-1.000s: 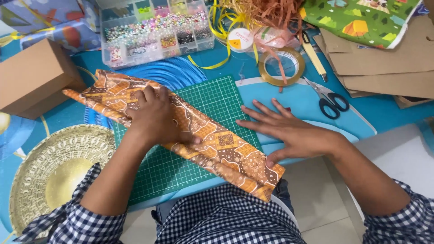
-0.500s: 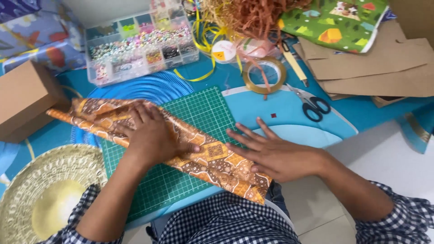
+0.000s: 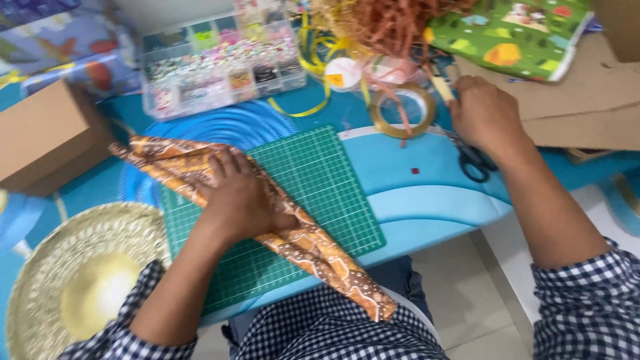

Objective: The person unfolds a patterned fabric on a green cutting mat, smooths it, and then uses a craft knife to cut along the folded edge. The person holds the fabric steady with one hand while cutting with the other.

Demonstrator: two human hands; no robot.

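Head view: left hand (image 3: 241, 200) flat on wrapped roll (image 3: 313, 250), right hand (image 3: 485, 117) over scissors (image 3: 475, 161).

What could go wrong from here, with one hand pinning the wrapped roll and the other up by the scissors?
1. The orange patterned roll overhangs the table edge toward the lap; only the left hand pins it, so it may slip or unroll.
2. The right hand covers the scissors with the blades hidden, so a blind grab could nick a finger.
3. Ribbon strands lie beside the tape ring and might snag the hand.
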